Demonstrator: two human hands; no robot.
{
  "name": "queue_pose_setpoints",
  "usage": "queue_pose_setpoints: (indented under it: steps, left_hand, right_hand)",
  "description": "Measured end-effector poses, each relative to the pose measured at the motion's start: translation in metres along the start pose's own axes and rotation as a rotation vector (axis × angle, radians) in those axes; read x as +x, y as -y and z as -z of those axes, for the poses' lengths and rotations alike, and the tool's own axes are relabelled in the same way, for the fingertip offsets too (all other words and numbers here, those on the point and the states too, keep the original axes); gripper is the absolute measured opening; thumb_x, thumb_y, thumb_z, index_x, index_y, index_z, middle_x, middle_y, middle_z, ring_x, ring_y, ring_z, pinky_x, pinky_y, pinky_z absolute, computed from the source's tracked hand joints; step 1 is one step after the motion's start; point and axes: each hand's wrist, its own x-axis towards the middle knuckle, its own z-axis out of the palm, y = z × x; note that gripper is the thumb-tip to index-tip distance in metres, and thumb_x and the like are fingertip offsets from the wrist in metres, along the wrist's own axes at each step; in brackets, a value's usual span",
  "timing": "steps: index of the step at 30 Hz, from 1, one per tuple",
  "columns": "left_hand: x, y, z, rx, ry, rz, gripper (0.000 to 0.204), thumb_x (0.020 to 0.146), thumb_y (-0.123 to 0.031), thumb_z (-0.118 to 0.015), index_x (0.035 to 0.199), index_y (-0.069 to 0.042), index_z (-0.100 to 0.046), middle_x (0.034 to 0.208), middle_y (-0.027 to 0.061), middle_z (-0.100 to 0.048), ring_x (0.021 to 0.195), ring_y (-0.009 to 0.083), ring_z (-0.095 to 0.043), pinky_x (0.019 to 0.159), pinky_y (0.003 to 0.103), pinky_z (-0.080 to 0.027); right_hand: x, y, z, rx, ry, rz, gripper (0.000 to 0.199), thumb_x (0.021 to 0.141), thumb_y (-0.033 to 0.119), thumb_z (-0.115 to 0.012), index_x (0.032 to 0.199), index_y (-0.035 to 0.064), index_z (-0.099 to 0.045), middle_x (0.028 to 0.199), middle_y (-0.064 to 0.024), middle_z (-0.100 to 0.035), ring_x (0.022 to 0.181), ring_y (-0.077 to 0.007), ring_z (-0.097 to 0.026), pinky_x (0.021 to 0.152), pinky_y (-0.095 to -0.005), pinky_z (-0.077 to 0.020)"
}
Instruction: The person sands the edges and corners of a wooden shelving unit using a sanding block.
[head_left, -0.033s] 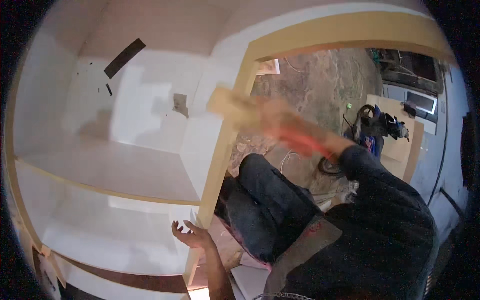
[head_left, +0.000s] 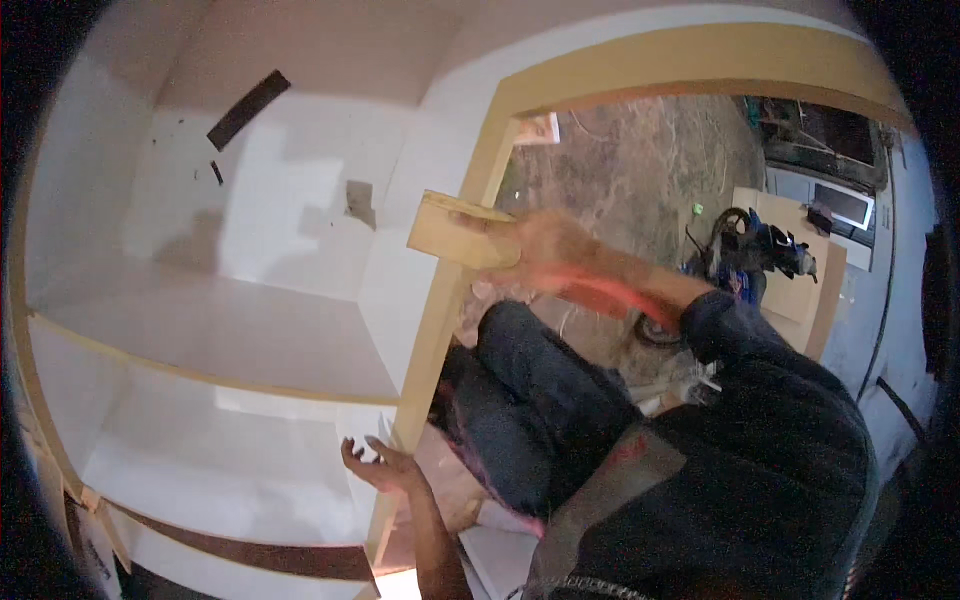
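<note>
My right hand (head_left: 552, 245) is closed round a pale wooden block (head_left: 448, 230), which lies against the cabinet's yellowish front edge (head_left: 432, 340). Beneath that hand and wrist hangs a blurred red-orange sheet or strip (head_left: 605, 290); its kind is unclear. Lower down on the same edge, my left hand (head_left: 385, 470) has its wrist against the upright. Its fingers are apart and loosely bent toward the inside, with nothing in them.
The white cabinet has a shelf (head_left: 230, 330) at mid-height and dark patches on its back panel. Through the frame's opening show a rough floor (head_left: 650, 150), a blue-and-black motorbike (head_left: 765, 250) and a wooden panel (head_left: 815, 300). My bent knee (head_left: 540, 350) is close to the upright.
My right hand and the wooden block have moved slightly downward along the edge and are less blurred. My left hand stays nearly in place.
</note>
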Motion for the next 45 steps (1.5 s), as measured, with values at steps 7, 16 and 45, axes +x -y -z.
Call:
queue_pose_setpoints:
  steps: [7, 16, 45]
  left_hand:
    - [-0.003, 0.008, -0.004, 0.047, -0.126, -0.027, 0.049, 0.103, -0.042, -0.057, 0.132, -0.002, -0.054, 0.125, 0.0144, -0.061, 0.101, 0.0289, -0.06, 0.073, 0.04, -0.053]
    - [-0.005, 0.0, -0.005, -0.006, -0.138, -0.005, 0.045, 0.103, -0.037, -0.058, 0.132, -0.002, -0.053, 0.125, 0.0147, -0.061, 0.102, 0.0283, -0.06, 0.072, 0.039, -0.054]
    - [-0.007, 0.002, 0.0, -0.154, -0.088, -0.017, 0.048, 0.109, -0.032, -0.034, 0.133, 0.005, -0.051, 0.131, 0.022, -0.057, 0.123, 0.0364, -0.054, 0.107, 0.042, -0.041]
  right_hand:
    - [0.021, -0.02, 0.022, 0.095, -0.028, -0.062, 0.062, 0.086, 0.054, -0.072, 0.139, 0.0228, -0.062, 0.114, -0.0172, -0.072, 0.099, -0.0289, -0.072, 0.086, -0.0418, -0.0558]
    - [0.024, -0.021, 0.045, 0.285, 0.012, -0.174, 0.082, 0.083, 0.068, -0.068, 0.146, 0.0169, -0.055, 0.102, -0.0128, -0.076, 0.102, -0.0239, -0.072, 0.089, -0.0353, -0.0561]
    - [-0.033, 0.031, -0.017, -0.024, -0.032, 0.081, 0.065, 0.092, 0.056, -0.06, 0.145, 0.0199, -0.054, 0.123, -0.0174, -0.067, 0.114, -0.031, -0.064, 0.095, -0.0438, -0.052]
